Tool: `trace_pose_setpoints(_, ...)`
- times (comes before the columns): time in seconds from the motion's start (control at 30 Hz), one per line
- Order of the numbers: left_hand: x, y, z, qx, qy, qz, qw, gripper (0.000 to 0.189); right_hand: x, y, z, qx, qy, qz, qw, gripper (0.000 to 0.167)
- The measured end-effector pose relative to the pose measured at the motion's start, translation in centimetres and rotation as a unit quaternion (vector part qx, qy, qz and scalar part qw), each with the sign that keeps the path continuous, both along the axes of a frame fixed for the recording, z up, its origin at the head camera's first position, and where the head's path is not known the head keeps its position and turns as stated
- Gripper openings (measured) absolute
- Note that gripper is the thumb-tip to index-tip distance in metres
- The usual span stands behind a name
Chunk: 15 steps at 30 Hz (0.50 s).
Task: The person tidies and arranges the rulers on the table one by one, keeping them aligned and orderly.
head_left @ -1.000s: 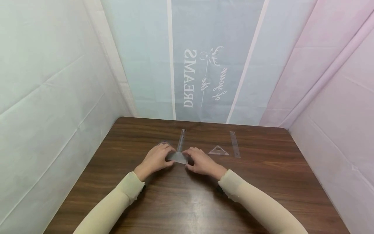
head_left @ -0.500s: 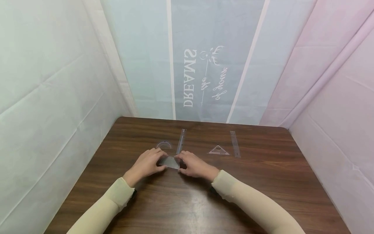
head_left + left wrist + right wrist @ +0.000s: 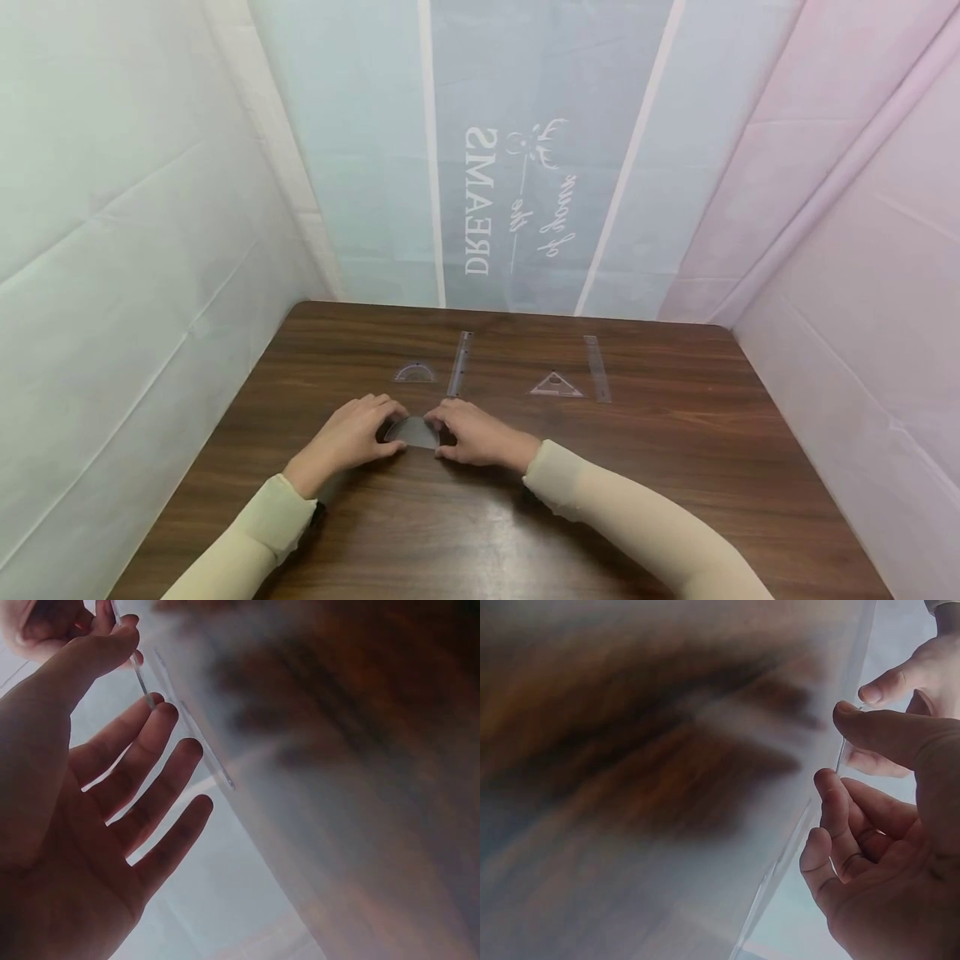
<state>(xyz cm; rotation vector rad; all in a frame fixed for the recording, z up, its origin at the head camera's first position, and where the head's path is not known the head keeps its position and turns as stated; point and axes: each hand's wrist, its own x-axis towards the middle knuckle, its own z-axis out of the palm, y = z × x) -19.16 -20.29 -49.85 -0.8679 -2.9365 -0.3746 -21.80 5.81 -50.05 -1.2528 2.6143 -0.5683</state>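
Pale cloth hangings [image 3: 135, 208] flank a blue-grey backdrop [image 3: 540, 50] with flipped lettering, behind a dark wood-grain counter [image 3: 480, 533]. Over the near half of that surface, between both hands, is a clear flat plastic piece [image 3: 415, 432]; its near edge looks straight and its far edge curved, though fingers cover the ends, so I cannot be sure of its outline. The left grip [image 3: 357, 433] pinches one end, thumb on the near side and fingertips on the far side, the other fingers spread loose. The right grip [image 3: 477, 432] pinches the opposite end the same way, its spare fingers bent. Holding it by the rims at both ends probably keeps so thin a piece level and leaves its face uncovered; whether it touches the wood is hard to tell.

Beyond the gap between the grips, a protractor [image 3: 415, 375] lies with its arch facing away. A slim ruler [image 3: 460, 364] points away from just past the right grip's knuckles. Farther right of that grip lie a set square [image 3: 556, 387], its long side nearer the person, and a second ruler [image 3: 597, 369] close beside it. Lying flat and apart, each presumably stays easy to pick up.
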Motion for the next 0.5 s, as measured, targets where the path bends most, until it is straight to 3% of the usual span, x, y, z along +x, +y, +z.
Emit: trace_pose_setpoints(0.5, 1.3, -2.8, -0.3, 0.030, -0.047, 0.016, 0.9983, 0.039, 0.8, -3.0, -0.3, 0.002, -0.018, 0.019, 0.9997, 0.051)
